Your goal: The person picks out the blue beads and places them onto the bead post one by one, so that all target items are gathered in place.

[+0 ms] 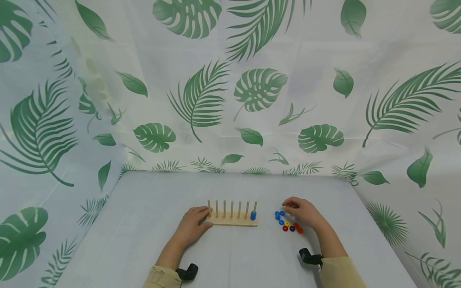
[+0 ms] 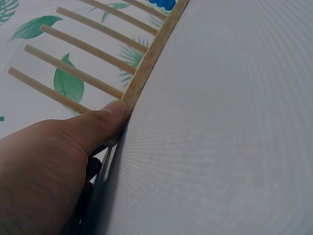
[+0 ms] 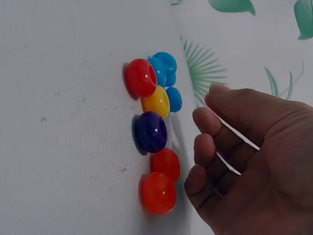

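A wooden peg board (image 1: 234,221) with a row of several upright pegs stands on the table. Blue beads (image 1: 253,216) are stacked on its rightmost peg. My left hand (image 1: 192,225) grips the board's left end, and the left wrist view has its thumb (image 2: 116,108) against the front edge. Loose beads lie to the right of the board: several light blue ones (image 1: 281,222), a yellow one (image 3: 156,103), a red one (image 3: 141,78), a dark blue one (image 3: 150,132) and two orange-red ones (image 3: 159,193). Just beside them hovers my right hand (image 1: 304,212), fingers loosely bent, nothing visible between them.
A white cloth covers the table (image 1: 144,232). Behind and at both sides hang white sheets (image 1: 216,108) with green leaf prints. Each wrist wears a small black camera; the left one (image 1: 188,273) and the right one (image 1: 310,257) sit near the sleeves.
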Action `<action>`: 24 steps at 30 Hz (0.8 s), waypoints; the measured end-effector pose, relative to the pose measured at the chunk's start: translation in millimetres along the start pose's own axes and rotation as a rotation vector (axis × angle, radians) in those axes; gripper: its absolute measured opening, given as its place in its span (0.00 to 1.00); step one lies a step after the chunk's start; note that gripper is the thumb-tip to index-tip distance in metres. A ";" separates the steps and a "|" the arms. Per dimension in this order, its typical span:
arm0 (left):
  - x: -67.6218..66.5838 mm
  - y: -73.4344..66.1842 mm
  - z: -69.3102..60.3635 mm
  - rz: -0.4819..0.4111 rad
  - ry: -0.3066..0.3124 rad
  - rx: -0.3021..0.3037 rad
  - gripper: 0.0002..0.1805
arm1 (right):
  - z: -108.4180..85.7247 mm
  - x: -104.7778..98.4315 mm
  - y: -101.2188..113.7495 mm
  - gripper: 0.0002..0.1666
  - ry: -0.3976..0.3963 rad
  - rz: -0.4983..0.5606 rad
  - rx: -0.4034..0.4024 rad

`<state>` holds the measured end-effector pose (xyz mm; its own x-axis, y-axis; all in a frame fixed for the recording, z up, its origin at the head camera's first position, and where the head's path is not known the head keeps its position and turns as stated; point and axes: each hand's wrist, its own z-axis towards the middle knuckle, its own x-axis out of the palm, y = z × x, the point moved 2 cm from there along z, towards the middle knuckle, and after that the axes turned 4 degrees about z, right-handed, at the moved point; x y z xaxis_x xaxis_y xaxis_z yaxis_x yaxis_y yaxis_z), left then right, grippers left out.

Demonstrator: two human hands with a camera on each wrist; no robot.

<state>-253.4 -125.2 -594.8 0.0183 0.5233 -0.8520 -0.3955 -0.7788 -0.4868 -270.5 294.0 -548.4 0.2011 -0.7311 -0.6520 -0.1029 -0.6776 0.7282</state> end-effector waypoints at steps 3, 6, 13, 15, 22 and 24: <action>0.3 -0.1 0.1 -0.001 0.000 0.001 0.29 | 1.7 0.5 -3.4 0.13 0.015 0.024 0.008; 0.1 -0.5 0.0 -0.008 0.000 0.000 0.29 | 2.9 1.8 -5.8 0.11 0.030 0.030 0.019; -0.8 -1.1 -0.9 -0.005 0.005 -0.010 0.30 | 5.5 5.9 -7.0 0.11 0.056 -0.032 0.033; -0.9 -1.2 -0.9 -0.010 0.003 -0.009 0.30 | 5.8 7.0 -5.8 0.11 0.056 -0.031 0.030; 0.0 -0.1 -1.1 0.000 -0.001 -0.005 0.30 | 6.2 10.0 -5.6 0.09 0.060 -0.001 0.028; 0.0 -0.1 -1.1 0.004 -0.001 -0.004 0.30 | 5.6 10.3 -5.5 0.09 0.063 0.001 0.026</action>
<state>-252.4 -125.5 -594.9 0.0157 0.5204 -0.8538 -0.3920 -0.7823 -0.4841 -273.3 289.8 -560.3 0.2615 -0.7261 -0.6360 -0.1279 -0.6791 0.7228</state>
